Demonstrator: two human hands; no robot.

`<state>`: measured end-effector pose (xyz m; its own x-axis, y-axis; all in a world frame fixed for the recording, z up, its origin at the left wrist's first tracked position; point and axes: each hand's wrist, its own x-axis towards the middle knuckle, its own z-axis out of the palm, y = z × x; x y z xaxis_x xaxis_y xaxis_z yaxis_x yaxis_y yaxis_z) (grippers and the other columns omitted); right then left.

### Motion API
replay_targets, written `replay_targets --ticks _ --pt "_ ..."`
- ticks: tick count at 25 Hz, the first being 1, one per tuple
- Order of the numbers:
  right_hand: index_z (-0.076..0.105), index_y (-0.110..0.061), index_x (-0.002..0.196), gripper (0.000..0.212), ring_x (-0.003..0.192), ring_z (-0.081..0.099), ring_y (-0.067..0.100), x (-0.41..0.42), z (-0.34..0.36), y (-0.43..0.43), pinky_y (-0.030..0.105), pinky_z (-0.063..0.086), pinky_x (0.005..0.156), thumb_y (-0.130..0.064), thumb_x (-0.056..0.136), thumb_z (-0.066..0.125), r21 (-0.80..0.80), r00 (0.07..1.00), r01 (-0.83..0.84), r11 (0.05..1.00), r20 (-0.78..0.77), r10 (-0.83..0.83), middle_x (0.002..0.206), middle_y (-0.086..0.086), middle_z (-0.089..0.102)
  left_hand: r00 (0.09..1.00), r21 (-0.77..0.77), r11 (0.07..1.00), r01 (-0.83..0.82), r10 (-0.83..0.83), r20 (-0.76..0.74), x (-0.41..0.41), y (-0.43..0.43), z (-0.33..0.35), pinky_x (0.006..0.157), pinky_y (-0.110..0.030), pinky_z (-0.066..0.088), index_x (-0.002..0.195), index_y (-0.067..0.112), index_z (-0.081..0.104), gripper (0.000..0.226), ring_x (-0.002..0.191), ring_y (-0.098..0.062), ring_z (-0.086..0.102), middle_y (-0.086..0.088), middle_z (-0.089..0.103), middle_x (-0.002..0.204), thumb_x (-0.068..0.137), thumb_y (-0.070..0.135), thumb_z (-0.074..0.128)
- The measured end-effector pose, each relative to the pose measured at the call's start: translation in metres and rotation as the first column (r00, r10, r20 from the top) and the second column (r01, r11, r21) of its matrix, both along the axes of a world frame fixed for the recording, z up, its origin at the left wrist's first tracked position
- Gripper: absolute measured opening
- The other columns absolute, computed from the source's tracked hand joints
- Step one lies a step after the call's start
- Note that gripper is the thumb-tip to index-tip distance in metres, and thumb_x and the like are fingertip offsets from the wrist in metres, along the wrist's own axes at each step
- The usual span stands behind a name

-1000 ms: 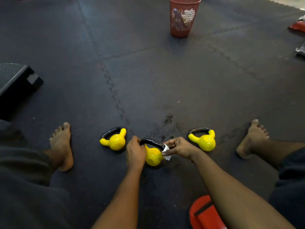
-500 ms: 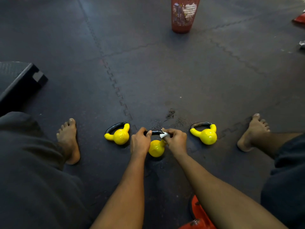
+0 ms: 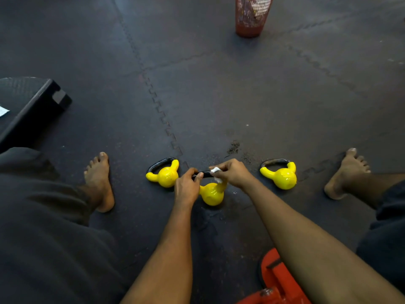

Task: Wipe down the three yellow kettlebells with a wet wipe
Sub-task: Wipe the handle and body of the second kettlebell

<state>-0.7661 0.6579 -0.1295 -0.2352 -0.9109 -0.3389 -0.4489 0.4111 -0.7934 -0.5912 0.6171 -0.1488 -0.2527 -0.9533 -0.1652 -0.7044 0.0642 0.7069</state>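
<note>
My left hand [image 3: 186,187] clamps the black handle [image 3: 205,174] of the glossy yellow middle kettlebell [image 3: 212,194] steady; my right hand [image 3: 233,173] pinches a white wet wipe [image 3: 215,170] round it.

Dark rubber floor mats [image 3: 219,95] fill the view, joined by jigsaw-toothed seams [image 3: 157,102] running from 11 o'clock toward centre. A red mesh bin [image 3: 252,16] (pale scraps inside) stands at 1 o'clock, a low black platform [image 3: 32,106] at 9, red equipment [image 3: 276,279] at 5.

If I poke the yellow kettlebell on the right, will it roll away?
Probably not far: the right kettlebell has a round body, so it might rock, but its handle should stop a roll. Its glossy shine suggests a slippery, hard surface.
</note>
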Motion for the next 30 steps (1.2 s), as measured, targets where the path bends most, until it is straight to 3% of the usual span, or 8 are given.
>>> replay_targets --ticks 4,7,11,14,17,21,26,30 --pt "0.079 -0.019 0.079 0.017 0.077 0.063 0.013 -0.012 -0.006 -0.001 0.036 0.052 0.074 -0.035 0.079 0.076 0.114 0.99 0.091 0.989 0.093 -0.102 0.082 0.008 0.076 0.999 0.009 0.999 0.039 -0.039 0.0 -0.01 -0.002 0.004 0.069 -0.032 0.047 0.099 0.019 0.063 0.02 0.082 -0.025 0.06 -0.008 0.067 0.087 0.092 0.037 0.057" --pt "0.079 -0.019 0.091 0.011 0.088 0.069 0.012 0.012 -0.012 0.01 0.028 0.053 0.074 -0.023 0.083 0.073 -0.17 0.989 0.126 0.977 -0.057 -0.138 0.094 0.007 0.076 1.0 0.031 0.999 0.017 -0.017 0.018 -0.009 -0.006 0.004 0.07 -0.035 0.049 0.097 0.02 0.063 0.02 0.083 -0.027 0.061 -0.009 0.067 0.088 0.092 0.038 0.056" --pt "0.075 -0.018 0.108 0.03 0.102 0.066 0.005 0.044 -0.029 0.033 0.02 0.051 0.093 -0.006 0.081 0.07 -0.394 0.957 0.275 0.877 0.029 -0.287 0.109 -0.002 0.072 0.999 0.049 0.998 0.036 -0.037 0.021 -0.005 -0.006 0.004 0.07 -0.03 0.046 0.099 0.021 0.062 0.021 0.086 -0.025 0.06 -0.007 0.068 0.092 0.093 0.039 0.055" --pt "0.079 -0.011 0.092 0.013 0.093 0.066 -0.001 0.032 -0.017 0.032 0.016 0.053 0.078 -0.017 0.085 0.071 -0.29 0.955 0.293 0.911 0.134 -0.265 0.097 -0.002 0.076 0.998 0.062 0.996 0.065 -0.065 0.011 -0.005 -0.003 0.007 0.069 -0.028 0.044 0.099 0.023 0.061 0.019 0.085 -0.023 0.06 -0.004 0.066 0.091 0.093 0.04 0.054" --pt "0.075 -0.01 0.072 0.027 0.063 0.057 0.003 0.012 -0.017 0.027 0.021 0.042 0.057 -0.032 0.087 0.071 -0.116 0.95 0.255 0.96 0.214 -0.227 0.065 0.001 0.067 0.995 0.111 0.989 0.096 -0.096 -0.004 -0.004 -0.002 0.008 0.075 -0.03 0.049 0.099 0.027 0.059 0.015 0.087 -0.024 0.062 -0.002 0.066 0.088 0.093 0.039 0.053" --pt "0.075 -0.004 0.084 0.024 0.068 0.054 0.013 0.012 -0.034 0.035 0.028 0.043 0.062 -0.027 0.087 0.07 0.031 0.866 0.286 0.958 0.42 -0.272 0.071 0.007 0.065 0.983 0.187 0.967 0.173 -0.157 -0.098 -0.007 -0.002 0.01 0.085 -0.044 0.055 0.095 0.035 0.058 0.013 0.091 -0.022 0.065 0.0 0.067 0.092 0.087 0.045 0.055" --pt "0.066 0.003 0.083 0.021 0.056 0.055 0.022 0.007 -0.033 0.038 0.031 0.049 0.053 -0.016 0.092 0.063 0.12 0.646 0.552 0.825 0.563 -0.514 0.068 0.017 0.059 0.979 0.195 0.96 0.201 -0.188 -0.084 -0.017 0.003 0.018 0.081 -0.035 0.05 0.095 0.027 0.061 0.016 0.085 -0.021 0.06 0.001 0.062 0.084 0.084 0.039 0.064" --pt "0.069 -0.009 0.087 0.015 0.062 0.063 0.02 0.003 -0.045 0.036 0.03 0.055 0.048 -0.023 0.091 0.066 0.19 0.605 0.631 0.752 0.486 -0.631 0.071 0.009 0.066 0.971 0.296 0.926 0.235 -0.214 -0.104 -0.018 0.0 0.024 0.08 -0.039 0.056 0.102 0.037 0.058 0.028 0.083 -0.022 0.062 -0.003 0.064 0.084 0.077 0.025 0.062"
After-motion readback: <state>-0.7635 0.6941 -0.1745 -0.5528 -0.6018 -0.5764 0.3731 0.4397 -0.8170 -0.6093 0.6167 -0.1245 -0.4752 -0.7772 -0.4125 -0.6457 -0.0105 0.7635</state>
